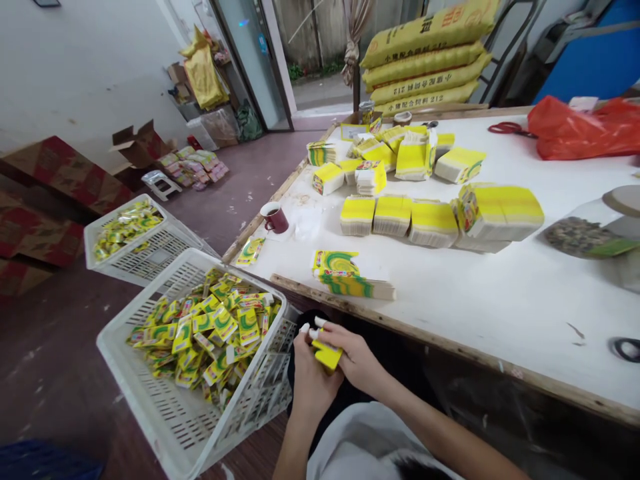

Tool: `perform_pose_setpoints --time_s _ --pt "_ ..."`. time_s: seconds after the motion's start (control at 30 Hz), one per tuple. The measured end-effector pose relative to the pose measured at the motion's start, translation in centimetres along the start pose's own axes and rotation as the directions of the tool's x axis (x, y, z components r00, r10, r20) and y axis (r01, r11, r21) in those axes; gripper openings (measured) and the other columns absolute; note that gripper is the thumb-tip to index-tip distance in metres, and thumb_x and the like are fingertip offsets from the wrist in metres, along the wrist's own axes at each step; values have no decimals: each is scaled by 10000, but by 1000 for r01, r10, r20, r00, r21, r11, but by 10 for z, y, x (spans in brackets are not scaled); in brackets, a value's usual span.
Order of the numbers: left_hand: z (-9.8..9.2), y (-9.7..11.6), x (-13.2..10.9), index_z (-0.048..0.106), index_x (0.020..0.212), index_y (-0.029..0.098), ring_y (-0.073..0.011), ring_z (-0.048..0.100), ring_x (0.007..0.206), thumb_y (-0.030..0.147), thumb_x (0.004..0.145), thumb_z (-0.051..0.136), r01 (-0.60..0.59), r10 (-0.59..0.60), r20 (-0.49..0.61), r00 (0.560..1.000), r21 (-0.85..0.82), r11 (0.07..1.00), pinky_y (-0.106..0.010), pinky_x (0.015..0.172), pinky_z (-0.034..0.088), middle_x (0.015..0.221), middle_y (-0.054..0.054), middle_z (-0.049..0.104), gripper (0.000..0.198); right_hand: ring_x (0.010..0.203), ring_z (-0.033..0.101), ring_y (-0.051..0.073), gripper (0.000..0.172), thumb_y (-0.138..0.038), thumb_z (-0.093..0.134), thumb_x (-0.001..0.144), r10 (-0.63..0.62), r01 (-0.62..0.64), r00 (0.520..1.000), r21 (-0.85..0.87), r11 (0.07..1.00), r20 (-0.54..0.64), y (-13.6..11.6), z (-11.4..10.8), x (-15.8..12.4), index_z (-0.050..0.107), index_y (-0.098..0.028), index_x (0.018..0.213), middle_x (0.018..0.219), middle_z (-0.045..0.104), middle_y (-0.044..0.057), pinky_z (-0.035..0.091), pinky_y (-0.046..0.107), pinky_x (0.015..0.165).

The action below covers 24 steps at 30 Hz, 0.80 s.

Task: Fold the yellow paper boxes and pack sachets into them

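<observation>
Beside a white bench, the left hand and right hand form one grip, clamped on a yellow carton just right of the near crate. It likely creases easily, so light, even pressure seems best; a carton stack sits farther off, also right of that crate.

Site: small packing workshop, by appearance. Evidence: slotted plastic crates heaped with small yellow cartons; stacks of yellow card in rows on a wood-edged white surface; large cardboard boxes along the wall; printed yellow sacks piled near an open doorway. Reddish floor, scattered with white scraps. Mug among the work.
</observation>
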<state>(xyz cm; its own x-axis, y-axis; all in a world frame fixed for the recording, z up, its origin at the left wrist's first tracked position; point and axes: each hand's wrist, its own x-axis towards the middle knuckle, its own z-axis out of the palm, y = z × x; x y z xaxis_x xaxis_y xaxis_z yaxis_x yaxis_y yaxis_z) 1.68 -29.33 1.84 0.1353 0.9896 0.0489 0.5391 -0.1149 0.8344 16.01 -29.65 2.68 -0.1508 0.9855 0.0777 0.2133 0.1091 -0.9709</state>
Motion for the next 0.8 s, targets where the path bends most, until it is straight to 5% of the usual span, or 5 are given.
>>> perform_pose_setpoints --time_s 0.2,0.37,0.63,0.7,0.8 --pt "-25 -3 3 499 1199 199 -249 669 933 234 705 681 93 -84 164 983 -49 994 -419 843 539 1073 -85 679 528 1451 380 253 592 -61 513 841 -51 90 976 -181 979 211 -6 -19 5 524 -193 1417 1598 331 172 392 406 1146" --pt "-37 2 9 407 1294 208 -236 690 943 298 683 758 132 -109 293 950 -61 989 -400 852 540 1118 -82 690 711 1295 541 240 254 -117 595 871 -37 141 908 -220 965 417 -28 -47 16 707 -210 1078 1327 573 127 463 366 1055" --pt "-35 2 16 465 1220 218 -262 677 969 288 704 730 102 -83 266 960 -55 993 -429 862 539 1107 -86 687 584 1413 391 269 509 -72 600 785 -28 67 967 -144 987 252 -23 -28 10 494 -180 1271 1488 397 185 401 450 1116" --pt "-40 -4 18 478 1210 211 -268 659 1018 333 733 733 106 -84 165 983 -126 986 -441 911 533 1129 -96 654 555 1300 499 258 580 -147 667 792 -97 115 985 -119 986 144 -23 -30 13 444 -180 1326 1379 507 168 451 426 1065" --pt "-54 -15 24 386 1291 207 -337 509 1282 423 669 816 128 -165 -337 927 -129 983 -539 1095 406 1353 -170 497 787 1081 593 235 349 -229 632 868 -157 102 971 -279 955 -181 -23 -52 29 539 -202 1204 1156 617 107 495 406 975"
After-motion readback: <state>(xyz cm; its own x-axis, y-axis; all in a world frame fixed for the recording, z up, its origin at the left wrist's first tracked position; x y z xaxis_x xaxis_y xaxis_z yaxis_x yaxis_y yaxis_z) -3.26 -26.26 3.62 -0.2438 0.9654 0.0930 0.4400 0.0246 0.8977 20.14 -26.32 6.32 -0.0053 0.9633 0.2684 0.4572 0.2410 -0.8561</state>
